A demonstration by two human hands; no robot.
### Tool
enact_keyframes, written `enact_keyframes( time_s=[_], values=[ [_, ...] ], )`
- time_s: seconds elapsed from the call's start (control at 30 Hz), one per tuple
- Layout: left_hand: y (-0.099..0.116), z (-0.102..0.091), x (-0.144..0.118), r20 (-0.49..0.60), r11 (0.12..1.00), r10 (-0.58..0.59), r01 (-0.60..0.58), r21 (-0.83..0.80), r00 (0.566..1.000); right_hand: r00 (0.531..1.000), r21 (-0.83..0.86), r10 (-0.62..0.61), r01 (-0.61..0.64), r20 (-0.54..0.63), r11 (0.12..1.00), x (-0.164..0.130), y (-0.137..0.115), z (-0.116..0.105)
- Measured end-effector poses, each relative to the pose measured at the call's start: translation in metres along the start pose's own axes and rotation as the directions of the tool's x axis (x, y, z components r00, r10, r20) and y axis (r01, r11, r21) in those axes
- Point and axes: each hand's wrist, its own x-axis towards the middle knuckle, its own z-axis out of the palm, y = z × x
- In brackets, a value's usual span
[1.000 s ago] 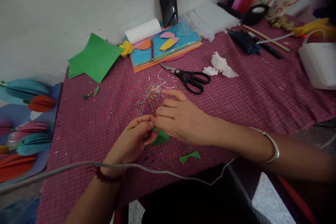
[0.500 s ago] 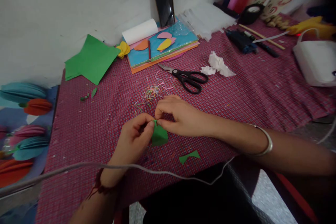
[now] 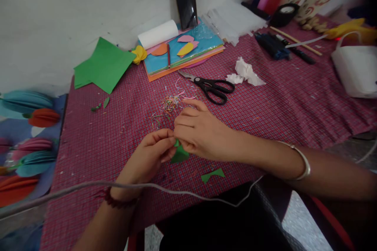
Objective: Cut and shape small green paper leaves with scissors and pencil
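Observation:
My left hand [image 3: 147, 159] and my right hand [image 3: 202, 131] meet over the red checked cloth [image 3: 118, 141], both pinching a small green paper piece [image 3: 179, 153] between their fingertips. The paper hangs low between the hands, partly hidden by my right fingers. A green bow-shaped paper scrap [image 3: 212, 175] lies on the cloth just below my right wrist. A heap of thin coloured paper shreds [image 3: 171, 104] sits just beyond my right hand.
Black scissors [image 3: 213, 86] and crumpled white paper [image 3: 247, 73] lie farther back. Green sheets [image 3: 103, 64], a stack of coloured paper [image 3: 184, 53] and a white roll [image 3: 159, 34] lie by the wall. Paper cups, pens, a white basket [image 3: 355, 70] stand right. A grey cable [image 3: 88, 186] crosses near me.
My right hand has rolled back over the green paper piece, covering more of it than half a second ago. The left hand stays pinched on it. The view shifted slightly.

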Motion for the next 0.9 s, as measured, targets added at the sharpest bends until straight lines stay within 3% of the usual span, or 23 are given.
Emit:
enact_keyframes(
  time_s=[0.13, 0.23, 0.37, 0.47, 0.63, 0.73, 0.83, 0.9],
  values=[
    [-0.002, -0.001, 0.001, -0.004, 0.996, -0.045, 0.044, -0.073, 0.999, 0.994, -0.107, -0.102, 0.106, 0.048, 0.989, 0.000, -0.002, -0.006],
    [-0.003, -0.001, 0.001, -0.027, 0.999, -0.027, 0.025, -0.047, 0.999, 0.992, -0.074, -0.098, 0.103, 0.074, 0.992, 0.000, -0.002, -0.007],
    [0.001, 0.001, -0.002, -0.079, 0.985, 0.093, -0.080, 0.153, 0.993, 0.992, 0.161, 0.077, -0.092, 0.095, 0.983, 0.000, 0.001, -0.007],
    [0.005, 0.005, -0.005, -0.124, 0.902, 0.243, -0.178, 0.393, 0.962, 0.971, 0.324, 0.187, -0.226, 0.147, 0.918, 0.001, 0.003, -0.006],
    [0.004, 0.011, -0.007, -0.136, 0.750, 0.413, -0.252, 0.612, 0.900, 0.951, 0.372, 0.253, -0.303, 0.177, 0.877, 0.001, 0.004, -0.002],
    [0.001, 0.012, -0.007, -0.147, 0.816, 0.365, -0.240, 0.526, 0.919, 0.955, 0.341, 0.258, -0.293, 0.145, 0.893, 0.001, 0.003, 0.001],
    [0.000, 0.011, -0.005, -0.145, 0.947, 0.216, -0.171, 0.272, 0.965, 0.971, 0.267, 0.221, -0.238, 0.094, 0.934, 0.001, 0.001, 0.002],
    [-0.001, 0.011, -0.003, -0.137, 0.986, 0.123, -0.106, 0.125, 0.983, 0.982, 0.183, 0.178, -0.187, 0.066, 0.965, 0.001, -0.001, 0.003]
  ],
)
